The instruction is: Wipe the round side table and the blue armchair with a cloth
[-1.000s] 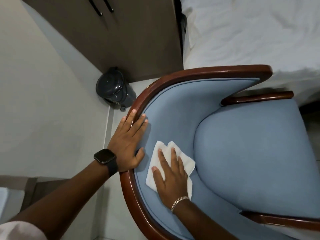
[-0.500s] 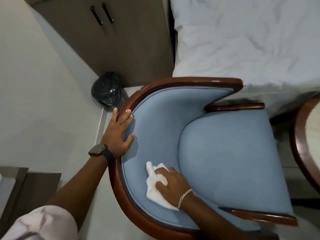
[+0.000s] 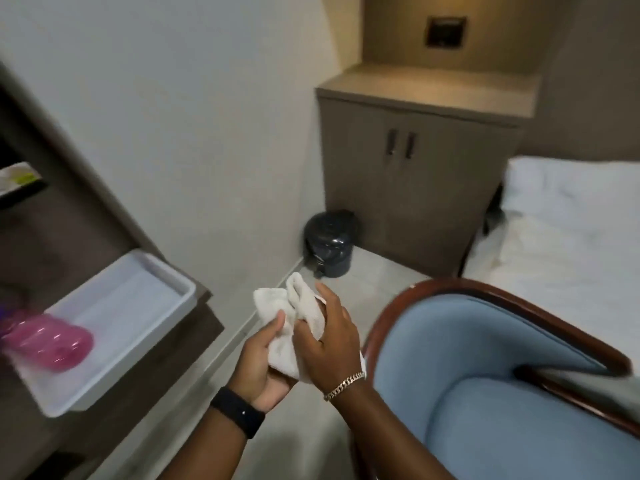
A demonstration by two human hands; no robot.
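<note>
Cloth [image 3: 294, 327] was bunched between both hands, left hand [image 3: 263, 362] and right hand [image 3: 329, 337] pinching it, blue armchair [image 3: 485, 375] just off to the right hand's side.

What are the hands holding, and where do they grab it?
Both hands hold the white cloth, bunched up in the air beside the blue armchair. The left hand grips its lower part; the right hand covers its right side.

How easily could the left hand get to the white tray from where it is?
Probably yes: the left hand holds the cloth with the right hand, and only open floor lies between it and the white tray.
</note>
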